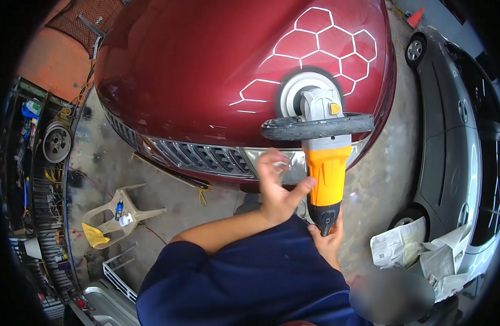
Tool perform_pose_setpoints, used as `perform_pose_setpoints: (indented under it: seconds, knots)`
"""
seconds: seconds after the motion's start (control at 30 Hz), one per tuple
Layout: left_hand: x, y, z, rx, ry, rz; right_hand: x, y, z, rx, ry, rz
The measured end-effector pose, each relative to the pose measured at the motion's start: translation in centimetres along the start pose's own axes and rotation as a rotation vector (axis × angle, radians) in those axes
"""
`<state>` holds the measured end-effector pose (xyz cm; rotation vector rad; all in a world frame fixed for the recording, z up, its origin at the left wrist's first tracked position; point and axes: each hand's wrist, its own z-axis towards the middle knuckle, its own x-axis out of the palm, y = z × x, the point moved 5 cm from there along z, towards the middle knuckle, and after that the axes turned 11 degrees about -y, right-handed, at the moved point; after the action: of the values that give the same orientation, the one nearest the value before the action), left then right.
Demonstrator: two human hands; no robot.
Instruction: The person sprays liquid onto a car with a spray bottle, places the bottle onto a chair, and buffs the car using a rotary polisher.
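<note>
A polisher [327,163] with a yellow body, grey head and black loop handle [315,127] rests its white round pad [291,91] on the hood of a dark red car [206,60]. My right hand [328,239] grips the polisher's black rear end. My left hand [277,187] hovers just left of the yellow body, below the loop handle, with fingers spread and the thumb close to or touching the body. It holds nothing. White hexagon light reflections show on the hood around the pad.
A grey car [451,136] is parked close on the right, with newspapers [407,247] by its wheel. A beige plastic chair [119,212] with small bottles and a yellow cloth [95,236] stands on the concrete at left. A loose wheel [57,142] and cluttered shelves line the left edge.
</note>
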<state>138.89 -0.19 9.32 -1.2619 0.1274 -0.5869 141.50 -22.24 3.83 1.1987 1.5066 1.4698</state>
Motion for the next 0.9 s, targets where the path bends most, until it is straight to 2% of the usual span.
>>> perform_pose_setpoints:
  seconds: [0.03,0.13,0.23,0.27,0.47,0.63,0.7,0.73,0.87,0.9]
  knots:
    - [0.9,0.7,-1.1,-0.246,0.062,0.021,-0.3,-0.2,0.0,0.008,-0.003,0.005]
    - [6.2,0.8,0.0,-0.615,0.462,-0.217,-1.3,-1.1,0.0,0.003,-0.006,0.002]
    - [7.8,0.9,0.2,-0.59,0.4,-0.255,-1.8,-0.9,0.7,-0.012,-0.016,-0.021]
    - [8.5,1.2,0.1,-0.652,0.413,-0.323,-2.1,-0.8,0.8,-0.008,-0.025,-0.03]
    - [12.3,1.5,-0.3,-0.625,0.439,-0.421,-4.4,-1.3,1.2,-0.028,-0.078,-0.028]
    - [15.1,3.2,-1.3,-0.64,0.493,-0.348,-6.5,-3.6,0.7,0.244,-0.106,-0.078]
    - [16.0,2.9,-1.8,-0.682,0.508,-0.332,-7.0,-3.5,0.9,0.266,-0.068,-0.046]
    - [16.4,2.7,-2.0,-0.694,0.538,-0.328,-7.2,-3.4,1.3,0.214,-0.045,0.007]
    - [16.8,3.8,-3.3,-0.595,0.557,-0.222,-7.0,1.7,6.2,-0.366,-0.19,-0.121]
    - [16.7,3.9,-3.6,-0.591,0.575,-0.217,-6.5,2.8,7.6,-0.379,-0.184,-0.079]
